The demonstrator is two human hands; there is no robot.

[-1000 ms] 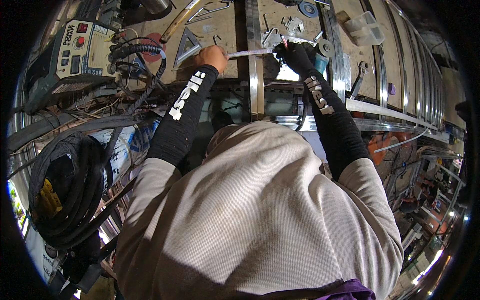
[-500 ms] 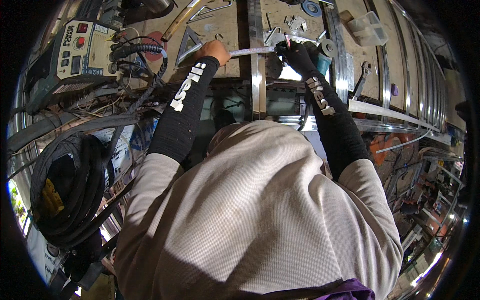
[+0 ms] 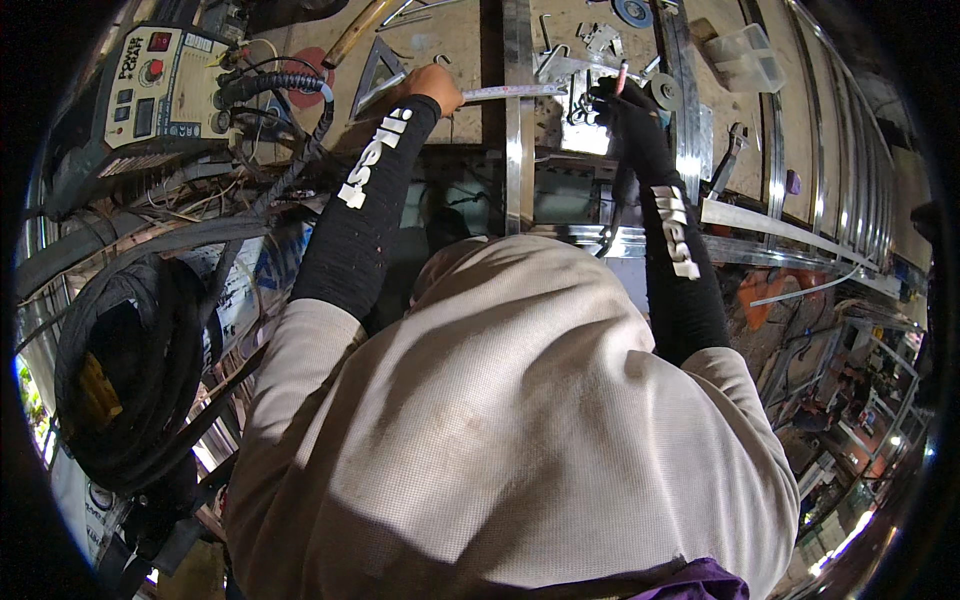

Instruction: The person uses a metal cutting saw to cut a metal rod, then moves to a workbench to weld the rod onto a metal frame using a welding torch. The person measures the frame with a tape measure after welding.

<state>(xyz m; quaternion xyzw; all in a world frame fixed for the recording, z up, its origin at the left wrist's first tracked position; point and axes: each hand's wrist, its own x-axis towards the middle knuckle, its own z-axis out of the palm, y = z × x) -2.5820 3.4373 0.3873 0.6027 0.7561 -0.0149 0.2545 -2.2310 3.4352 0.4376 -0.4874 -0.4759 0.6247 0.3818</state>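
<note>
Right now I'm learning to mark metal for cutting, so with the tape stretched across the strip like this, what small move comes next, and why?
Probably bring the red marker tip down to mark the upright metal strip. The left hand pins one end of the measuring tape, which lies across the strip, and the gloved right hand holds the marker just beside it.
</note>
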